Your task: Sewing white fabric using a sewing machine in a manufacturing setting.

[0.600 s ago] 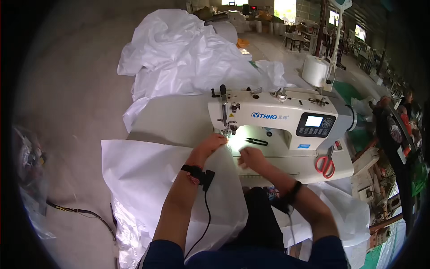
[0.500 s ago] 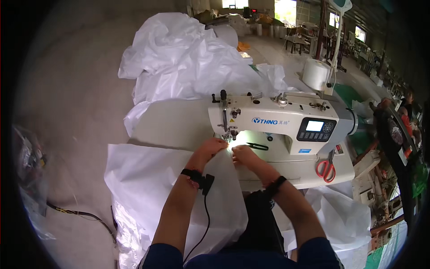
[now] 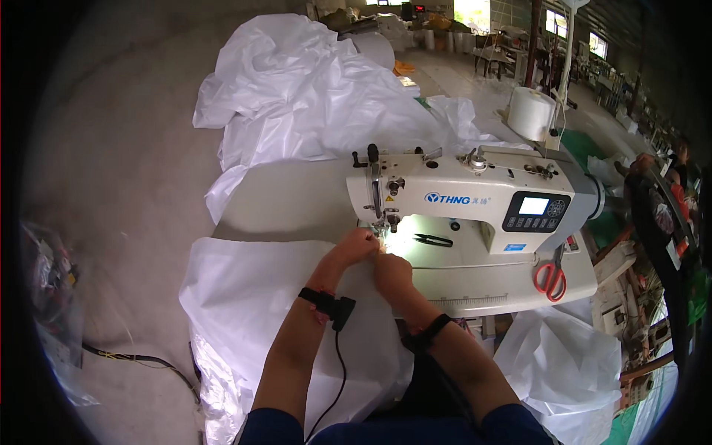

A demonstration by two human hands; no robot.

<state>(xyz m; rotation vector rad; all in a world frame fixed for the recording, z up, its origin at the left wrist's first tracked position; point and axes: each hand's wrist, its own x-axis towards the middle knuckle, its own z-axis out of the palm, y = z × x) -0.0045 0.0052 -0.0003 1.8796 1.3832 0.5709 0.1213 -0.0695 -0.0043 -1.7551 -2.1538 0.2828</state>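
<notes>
A white sewing machine (image 3: 463,194) stands on its pale table, its lamp lighting the needle area. A large white sheet (image 3: 259,285), thin and slightly glossy, hangs over the table's front left edge. Just in front of the presser foot, my left hand (image 3: 356,246) is closed in a pinch on the sheet's upper edge. Close beside it, my right hand (image 3: 393,277) is curled at the sheet's right edge, its fingertips mostly hidden. Small black thread snips (image 3: 433,240) lie under the machine arm. Red-handled scissors (image 3: 550,279) rest at the table's right end.
A big heap of white sheeting (image 3: 297,89) is piled behind the table. More white sheeting (image 3: 560,356) hangs at lower right. A white thread cone (image 3: 531,113) stands behind the machine. A black cable (image 3: 141,357) runs along the floor at left.
My right hand has moved nearer to me, from beside the needle onto the sheet's right edge. My left hand stays almost in place. The view has shifted slightly.
</notes>
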